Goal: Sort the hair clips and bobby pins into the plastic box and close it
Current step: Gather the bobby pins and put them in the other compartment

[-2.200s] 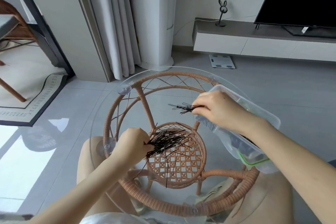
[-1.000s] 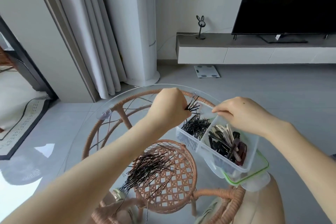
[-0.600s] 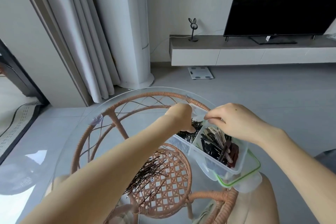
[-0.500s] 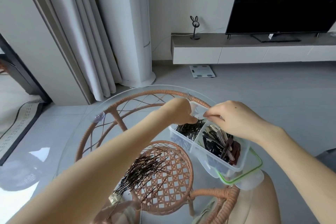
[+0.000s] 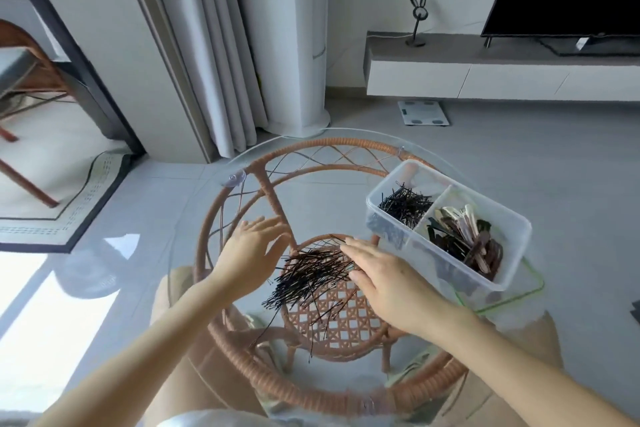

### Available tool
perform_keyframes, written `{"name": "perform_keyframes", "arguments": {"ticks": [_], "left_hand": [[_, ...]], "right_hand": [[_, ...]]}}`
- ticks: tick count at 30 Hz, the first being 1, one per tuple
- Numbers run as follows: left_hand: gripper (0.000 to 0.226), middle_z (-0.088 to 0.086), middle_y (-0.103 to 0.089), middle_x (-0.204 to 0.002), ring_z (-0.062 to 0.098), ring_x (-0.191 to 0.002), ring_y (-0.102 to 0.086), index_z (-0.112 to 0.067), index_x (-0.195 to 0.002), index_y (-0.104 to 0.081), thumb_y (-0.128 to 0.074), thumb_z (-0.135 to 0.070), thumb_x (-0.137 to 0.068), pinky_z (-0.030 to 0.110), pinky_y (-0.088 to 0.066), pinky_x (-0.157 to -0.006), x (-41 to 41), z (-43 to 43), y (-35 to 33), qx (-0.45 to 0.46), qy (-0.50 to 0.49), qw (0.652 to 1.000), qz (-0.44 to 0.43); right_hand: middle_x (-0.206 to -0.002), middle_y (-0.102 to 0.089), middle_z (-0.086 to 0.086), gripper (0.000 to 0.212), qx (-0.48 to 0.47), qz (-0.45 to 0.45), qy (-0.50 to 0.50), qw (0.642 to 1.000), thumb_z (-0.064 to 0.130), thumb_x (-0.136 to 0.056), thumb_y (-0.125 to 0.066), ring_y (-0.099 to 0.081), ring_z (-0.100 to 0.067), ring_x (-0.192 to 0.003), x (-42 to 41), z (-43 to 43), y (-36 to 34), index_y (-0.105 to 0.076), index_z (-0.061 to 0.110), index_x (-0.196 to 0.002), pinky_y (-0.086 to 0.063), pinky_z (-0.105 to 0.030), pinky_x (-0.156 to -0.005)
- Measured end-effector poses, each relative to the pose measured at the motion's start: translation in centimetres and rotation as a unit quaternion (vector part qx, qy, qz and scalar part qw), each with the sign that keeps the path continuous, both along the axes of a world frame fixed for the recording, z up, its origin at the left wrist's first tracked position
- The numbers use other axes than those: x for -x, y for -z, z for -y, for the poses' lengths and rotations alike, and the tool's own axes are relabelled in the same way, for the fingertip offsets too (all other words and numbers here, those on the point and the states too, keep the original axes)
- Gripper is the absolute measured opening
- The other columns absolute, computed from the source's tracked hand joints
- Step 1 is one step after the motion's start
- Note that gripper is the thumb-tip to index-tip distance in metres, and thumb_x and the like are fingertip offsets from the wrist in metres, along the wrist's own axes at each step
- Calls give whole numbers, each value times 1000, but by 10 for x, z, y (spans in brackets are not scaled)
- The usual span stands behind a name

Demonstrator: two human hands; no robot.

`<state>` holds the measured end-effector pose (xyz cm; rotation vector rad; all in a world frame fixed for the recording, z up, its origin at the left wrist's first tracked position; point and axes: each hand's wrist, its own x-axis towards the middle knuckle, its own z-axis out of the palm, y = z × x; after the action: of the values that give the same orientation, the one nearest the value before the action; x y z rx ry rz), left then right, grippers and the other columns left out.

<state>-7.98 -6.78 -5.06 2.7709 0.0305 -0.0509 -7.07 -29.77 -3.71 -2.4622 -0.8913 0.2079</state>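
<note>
The loose bobby pins (image 5: 313, 276) are seen lying in a dark heap on the glass tabletop (image 5: 194, 218), over the woven centre of the rattan frame, with a few strays trailing toward the near edge. A moment earlier a small bunch was being lowered by the left hand into the plastic box while the right hand steadied the box's rim; that bunch is now counted among the pins in the box's left compartment (image 5: 405, 206), and both hands have been brought back to the heap. This is judged to mean one more load is delivered and another pickup is about to begin, with a good share of the pins still unsorted.

The left hand (image 5: 251, 255) is held open just left of the heap, fingers spread and empty, apparently not touching the pins. The right hand (image 5: 384, 276) is laid flat and open at the heap's right edge, its fingertips (image 5: 349, 248) resting at or on the pin ends; nothing is gripped.

The plastic box (image 5: 512, 253) is set well to the right, uncovered, with the hair clips (image 5: 467, 239) gathered in its right compartment. The green-edged lid (image 5: 526, 288) is left underneath the box, so closing is not yet done
</note>
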Motion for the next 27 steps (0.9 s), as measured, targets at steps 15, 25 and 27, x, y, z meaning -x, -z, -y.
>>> {"name": "perform_keyframes", "arguments": {"ticks": [15,25,27], "left_hand": [[40,0,-47,-142,8,-141,-28,-14,-128,-55,-31,-24,-99,15,-6,-115,36,42,28,225,23,973,39],[53,1,-62,-100,18,-91,-60,-16,-103,-59,-42,-62,-84,29,-49,-78,70,12,-13,-54,-85,992,-76],[58,0,-59,-77,17,-72,-56,-13,-79,-54,-40,-69,-80,30,-46,-66,78,15,-11,-83,-51,988,-123]], "right_hand": [[-147,-28,9,47,-89,-64,28,994,18,-97,-41,-13,6,-132,24,-41,37,-30,15,-142,-3,-9,-110],[-103,-50,14,49,73,48,56,995,64,-67,-57,-44,-7,-98,42,13,12,-55,26,-98,-35,-18,-80],[-93,-45,15,46,121,22,41,992,67,-64,-59,-42,-8,-91,41,14,12,-48,28,-86,-33,-19,-69]]}}
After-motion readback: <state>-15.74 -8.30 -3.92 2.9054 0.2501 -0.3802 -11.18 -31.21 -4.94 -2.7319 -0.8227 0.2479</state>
